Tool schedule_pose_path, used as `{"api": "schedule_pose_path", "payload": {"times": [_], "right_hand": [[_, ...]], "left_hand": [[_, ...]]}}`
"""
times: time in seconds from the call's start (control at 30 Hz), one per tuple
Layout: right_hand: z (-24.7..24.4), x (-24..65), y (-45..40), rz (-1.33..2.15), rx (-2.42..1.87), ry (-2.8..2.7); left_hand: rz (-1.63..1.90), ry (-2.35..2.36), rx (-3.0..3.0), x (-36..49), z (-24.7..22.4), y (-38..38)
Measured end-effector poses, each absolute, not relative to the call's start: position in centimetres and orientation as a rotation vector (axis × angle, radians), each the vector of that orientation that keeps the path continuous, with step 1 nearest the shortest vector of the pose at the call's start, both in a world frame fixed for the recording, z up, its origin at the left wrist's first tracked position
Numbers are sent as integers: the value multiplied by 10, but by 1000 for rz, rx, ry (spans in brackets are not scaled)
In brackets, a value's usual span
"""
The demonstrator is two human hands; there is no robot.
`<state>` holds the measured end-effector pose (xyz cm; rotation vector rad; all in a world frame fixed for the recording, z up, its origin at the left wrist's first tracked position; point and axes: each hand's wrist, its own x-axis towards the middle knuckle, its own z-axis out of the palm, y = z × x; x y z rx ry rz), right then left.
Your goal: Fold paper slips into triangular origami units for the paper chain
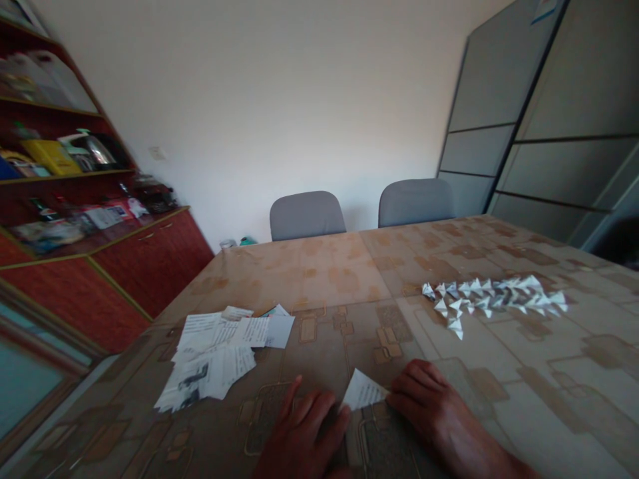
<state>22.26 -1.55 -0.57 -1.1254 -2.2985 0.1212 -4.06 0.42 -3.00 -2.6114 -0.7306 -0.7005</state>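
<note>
A small piece of printed paper (pixel 363 391), folded to a triangle with its point away from me, lies on the table between my hands. My left hand (pixel 308 429) rests on the tabletop with its fingers apart, and its thumb reaches the paper's left corner. At the opposite corner, the bent fingers of my right hand (pixel 432 404) are closed on the paper's edge. Left of my hands is a loose pile of printed paper pieces (pixel 214 362), overlapping one another. Several small folded paper triangles (pixel 486 299) stand in uneven rows farther off to the right.
The table (pixel 329 266) has a patterned cover. Two grey chairs (pixel 307 216) stand along its far side. A red-brown cabinet (pixel 144 266) with filled shelves is on the left, and grey sliding doors (pixel 559 113) are on the right.
</note>
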Motion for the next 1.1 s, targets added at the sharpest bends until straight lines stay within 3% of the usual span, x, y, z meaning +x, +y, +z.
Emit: {"api": "schedule_pose_path", "payload": {"times": [0.23,0.53,0.77,1.1], "right_hand": [[-9,221,-14,152,-1185,-2339],[2,217,-7,226,-1296,-2290],[4,205,0,319,-1556,-2120],[2,198,-6,432,-1542,-2054]], "left_hand": [[-831,-808,-2587,-52,-43,5],[-926,-865,-2826,-12,-24,9],[-739,-1167,-2982,-13,0,14],[-647,-1330,-3020,-10,-1,16]]}}
